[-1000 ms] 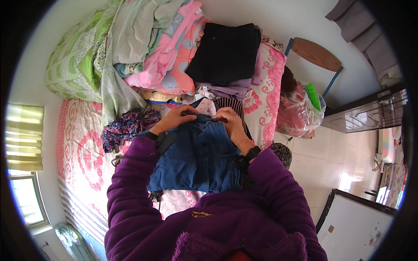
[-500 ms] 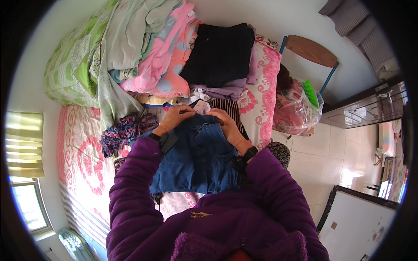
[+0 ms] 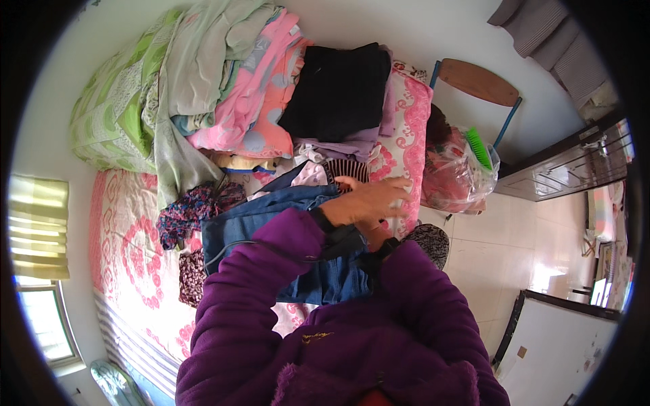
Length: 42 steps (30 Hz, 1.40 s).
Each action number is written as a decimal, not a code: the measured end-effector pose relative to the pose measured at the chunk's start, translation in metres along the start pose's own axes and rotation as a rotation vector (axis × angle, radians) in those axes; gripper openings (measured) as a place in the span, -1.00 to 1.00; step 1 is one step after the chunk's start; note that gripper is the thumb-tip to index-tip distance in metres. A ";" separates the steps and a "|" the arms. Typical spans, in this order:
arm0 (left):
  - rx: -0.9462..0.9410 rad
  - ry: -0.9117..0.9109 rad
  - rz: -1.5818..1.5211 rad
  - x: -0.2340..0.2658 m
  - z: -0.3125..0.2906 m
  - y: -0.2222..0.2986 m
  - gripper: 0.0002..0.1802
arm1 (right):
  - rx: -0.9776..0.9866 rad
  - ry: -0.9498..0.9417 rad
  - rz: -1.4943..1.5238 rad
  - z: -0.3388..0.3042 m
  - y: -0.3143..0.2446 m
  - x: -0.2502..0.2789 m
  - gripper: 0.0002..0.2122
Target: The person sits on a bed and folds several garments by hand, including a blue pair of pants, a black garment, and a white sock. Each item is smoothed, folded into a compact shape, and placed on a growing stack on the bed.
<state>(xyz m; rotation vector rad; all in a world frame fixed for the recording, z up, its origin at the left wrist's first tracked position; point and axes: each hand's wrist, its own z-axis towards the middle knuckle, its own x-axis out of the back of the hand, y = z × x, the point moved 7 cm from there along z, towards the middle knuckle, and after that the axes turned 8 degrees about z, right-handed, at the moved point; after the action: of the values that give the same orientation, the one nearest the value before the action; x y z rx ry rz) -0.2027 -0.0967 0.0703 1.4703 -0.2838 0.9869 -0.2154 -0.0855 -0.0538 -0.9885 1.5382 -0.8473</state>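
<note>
Blue denim garment (image 3: 261, 203) lies spread on the bed in front of me, partly under my forearms. My left hand (image 3: 369, 201) reaches across to the right above the garment's right side, fingers spread and holding nothing. Beneath it is my right hand (image 3: 374, 235), largely covered by the left, so its fingers are hidden. Just beyond the hands lie a black-and-pale striped cloth (image 3: 349, 169) and a white cloth with small spots (image 3: 310, 174). Left of the denim are a crumpled multicoloured garment (image 3: 186, 213) and a dark red patterned cloth (image 3: 191, 279).
Folded black clothing (image 3: 335, 88) tops a pile at the back. Pink bedding (image 3: 247, 101) and a green patterned bundle (image 3: 112, 122) stand at the far left. Right of the bed (image 3: 139, 260) are a chair (image 3: 481, 81), a clear plastic bag (image 3: 457, 176) and a round patterned item (image 3: 428, 243).
My left hand has let go of the garment's top edge and swung right, over my right hand. The denim now spreads further left, and the dark red cloth shows more.
</note>
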 end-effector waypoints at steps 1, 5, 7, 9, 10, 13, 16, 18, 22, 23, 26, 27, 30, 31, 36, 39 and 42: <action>0.098 -0.024 -0.031 0.003 -0.011 -0.012 -0.76 | -0.010 0.002 0.008 -0.002 0.001 0.002 -0.52; 0.163 0.247 -0.057 0.073 -0.083 -0.056 -0.58 | -0.013 -0.018 0.061 -0.005 0.006 0.003 -0.54; 0.345 0.284 -0.160 0.100 -0.123 -0.085 -0.59 | 0.018 -0.007 0.025 -0.004 0.006 0.003 -0.59; 0.435 0.171 -0.041 0.111 -0.156 -0.102 -0.59 | 0.027 0.008 0.038 -0.005 0.002 0.001 -0.64; 0.542 0.049 -0.018 0.109 -0.174 -0.114 -0.61 | 0.002 0.009 0.116 -0.005 0.000 -0.001 -0.72; 0.722 -0.108 0.083 0.105 -0.211 -0.138 -0.68 | -0.035 -0.061 0.047 -0.010 -0.018 -0.009 -0.78; 0.696 0.134 -0.023 0.117 -0.226 -0.147 -0.74 | 0.128 -0.182 -0.058 -0.007 -0.053 -0.014 -0.78; 0.690 0.262 -0.114 0.120 -0.229 -0.151 -0.76 | 0.059 -0.131 -0.221 0.009 -0.054 -0.009 -0.73; 0.611 0.063 -0.021 0.096 -0.221 -0.144 -0.62 | -0.067 -0.101 -0.089 0.009 -0.027 -0.003 -0.74; 0.620 0.093 -0.139 0.096 -0.223 -0.144 -0.61 | -0.193 -0.046 -0.011 0.003 -0.014 0.003 -0.75; 0.504 0.103 -0.396 0.098 -0.226 -0.133 -0.59 | 0.116 -0.027 -0.296 -0.004 -0.040 0.013 -0.82; 0.487 0.063 -0.304 0.101 -0.228 -0.131 -0.59 | 0.235 0.015 -0.424 -0.006 -0.057 0.015 -0.83; 0.370 0.015 -0.110 0.106 -0.227 -0.119 -0.59 | 0.128 0.032 -0.263 -0.015 -0.082 0.022 -0.80; 0.330 0.047 -0.061 0.107 -0.227 -0.114 -0.59 | 0.133 0.031 -0.256 -0.019 -0.091 0.020 -0.79; 0.382 0.008 -0.005 0.101 -0.227 -0.114 -0.70 | 0.226 -0.126 -0.659 -0.028 -0.094 -0.026 -0.63; 0.455 0.004 -0.071 0.105 -0.237 -0.124 -0.82 | 0.194 -0.070 -0.685 -0.020 -0.085 -0.025 -0.64; 0.613 0.123 -0.308 0.108 -0.254 -0.142 -0.87 | 0.135 -0.036 -0.699 -0.008 -0.075 -0.017 -0.65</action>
<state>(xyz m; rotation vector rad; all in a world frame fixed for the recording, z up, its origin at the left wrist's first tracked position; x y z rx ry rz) -0.1405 0.2015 0.0103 1.9198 0.3613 0.9465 -0.2102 -0.0997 0.0222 -1.4567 1.0787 -1.3836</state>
